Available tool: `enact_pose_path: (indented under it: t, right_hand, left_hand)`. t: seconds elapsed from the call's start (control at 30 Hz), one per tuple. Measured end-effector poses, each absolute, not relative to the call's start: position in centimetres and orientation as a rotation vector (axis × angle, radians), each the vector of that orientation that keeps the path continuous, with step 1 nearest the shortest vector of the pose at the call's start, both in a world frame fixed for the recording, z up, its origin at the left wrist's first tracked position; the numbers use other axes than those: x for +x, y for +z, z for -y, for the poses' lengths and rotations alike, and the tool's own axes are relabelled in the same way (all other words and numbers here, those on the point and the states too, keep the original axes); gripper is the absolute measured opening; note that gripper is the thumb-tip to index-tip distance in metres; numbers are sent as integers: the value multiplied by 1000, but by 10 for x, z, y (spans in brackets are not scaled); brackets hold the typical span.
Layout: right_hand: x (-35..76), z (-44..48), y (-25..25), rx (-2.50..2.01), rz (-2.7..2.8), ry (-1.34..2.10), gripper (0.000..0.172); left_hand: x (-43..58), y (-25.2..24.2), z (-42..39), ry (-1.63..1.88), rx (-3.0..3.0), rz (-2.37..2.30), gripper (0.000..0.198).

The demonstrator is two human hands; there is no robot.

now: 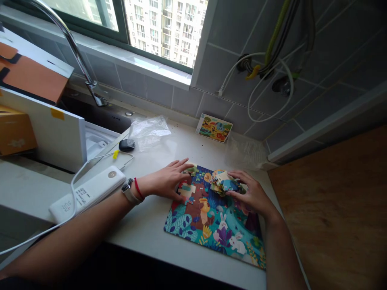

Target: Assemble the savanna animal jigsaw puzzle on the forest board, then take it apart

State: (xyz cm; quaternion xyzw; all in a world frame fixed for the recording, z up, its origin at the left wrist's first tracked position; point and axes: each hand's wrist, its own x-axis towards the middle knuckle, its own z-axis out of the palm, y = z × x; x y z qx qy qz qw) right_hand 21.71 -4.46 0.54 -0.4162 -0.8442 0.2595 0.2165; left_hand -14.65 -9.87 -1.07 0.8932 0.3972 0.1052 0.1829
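A colourful illustrated puzzle board (208,237) lies on the white counter, showing rabbits, a bear and plants. My left hand (166,179) rests at its upper left, fingers apart. Near its thumb is a loose pale-and-red puzzle piece (186,190), and a green piece (192,170) lies by the fingertips. My right hand (252,193) curls its thumb and fingers around a heap of puzzle pieces (225,181) on the board's upper right. The right forearm covers part of the board's right edge. A picture card (214,127) leans against the tiled wall behind.
Clear plastic wrapping (151,131) and a black oval object (126,145) lie at the left back. A white power bank (87,193) with a cable is beside my left forearm. More clear plastic (244,151) sits at right. The sink (90,117), faucet (72,44) and boxes (15,129) stand left.
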Motion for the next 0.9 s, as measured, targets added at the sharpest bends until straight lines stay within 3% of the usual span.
enact_pose_path:
  t: [0.23, 0.43, 0.63, 0.77, 0.9]
  right_hand:
    - [213, 50, 13, -1205, 2319, 688, 53]
    - [216, 51, 20, -1179, 2201, 621, 58]
    - [176, 81, 29, -1007, 2297, 758, 52]
    - [135, 112, 29, -1054, 2634, 864, 50]
    - [131, 120, 28, -1114, 2701, 800, 60]
  left_hand:
    - [-148, -17, 96, 503, 2517, -1078, 49]
    - [-148, -18, 92, 718, 2483, -1016, 49]
    - [-143, 0, 93, 905, 2435, -1038, 22]
    - [-142, 1, 95, 873, 2401, -1136, 21]
    - [-137, 0, 101, 744, 2445, -1036, 19]
